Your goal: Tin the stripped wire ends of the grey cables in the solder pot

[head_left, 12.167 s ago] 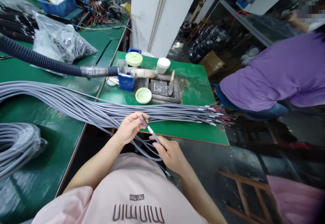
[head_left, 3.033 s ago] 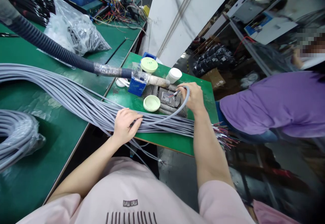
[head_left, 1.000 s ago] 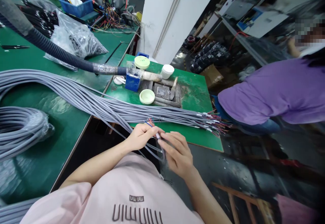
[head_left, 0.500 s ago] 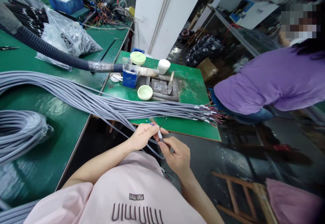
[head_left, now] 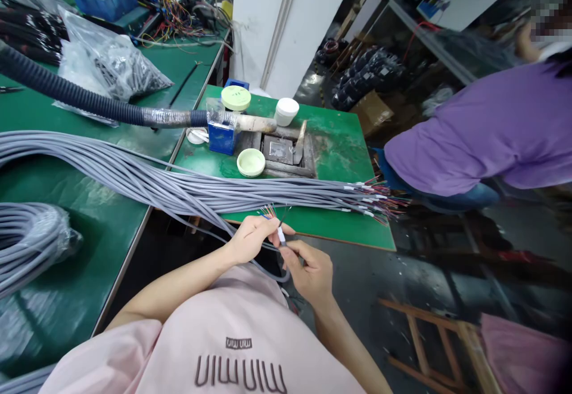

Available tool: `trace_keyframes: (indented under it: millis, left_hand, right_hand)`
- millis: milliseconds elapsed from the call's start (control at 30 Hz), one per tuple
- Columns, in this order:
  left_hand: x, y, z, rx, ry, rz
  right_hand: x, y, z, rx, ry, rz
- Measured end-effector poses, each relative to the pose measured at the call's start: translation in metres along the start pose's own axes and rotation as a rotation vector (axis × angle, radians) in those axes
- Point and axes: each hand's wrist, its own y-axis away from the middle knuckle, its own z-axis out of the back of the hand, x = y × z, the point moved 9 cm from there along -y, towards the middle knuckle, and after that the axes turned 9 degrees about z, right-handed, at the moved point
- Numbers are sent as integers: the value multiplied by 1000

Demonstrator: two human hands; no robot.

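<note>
Between my hands, in front of my chest, is the end of a grey cable with a white wrapped band (head_left: 281, 236). My left hand (head_left: 252, 238) is closed on the thin coloured wires (head_left: 268, 211) that fan out past its fingertips. A few dark strands stand apart from them, to the right. My right hand (head_left: 311, 269) pinches the grey jacket just below the white band, thumb and forefinger together. Beyond my hands a thick bundle of grey cables (head_left: 250, 194) lies across the green bench, its stripped wire ends (head_left: 379, 200) at the right edge.
A ribbed hose (head_left: 134, 111) ends over a sunken metal plate (head_left: 279, 149) beside a blue block (head_left: 222, 137), an open pale tub (head_left: 251, 163) and a white jar (head_left: 286, 111). Coiled cable (head_left: 33, 245) lies left. A person in purple (head_left: 482, 132) is at the right.
My view has shifted slightly. Both hands keep their grip on the cable end, and the dark strands now stand more clearly apart from the coloured wires.
</note>
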Motion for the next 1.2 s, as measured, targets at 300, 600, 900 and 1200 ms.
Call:
trace_keyframes:
  millis: [300,600,900,1200]
  left_hand:
    - [6,-9,-2,5,10,21]
    - [-3,-10,2,-48,-108,-151]
    - [-20,-6,15,-189,-862,-517]
    - [-29,-39,20,-334,-1355,-519]
  right_hand:
    - [-16,0,0,-5,-49,-36]
    - [-22,0,-3,27,-32,-34]
    - [-113,108,34,317,434,-472]
    - [-96,83,-39,245,-487,-702]
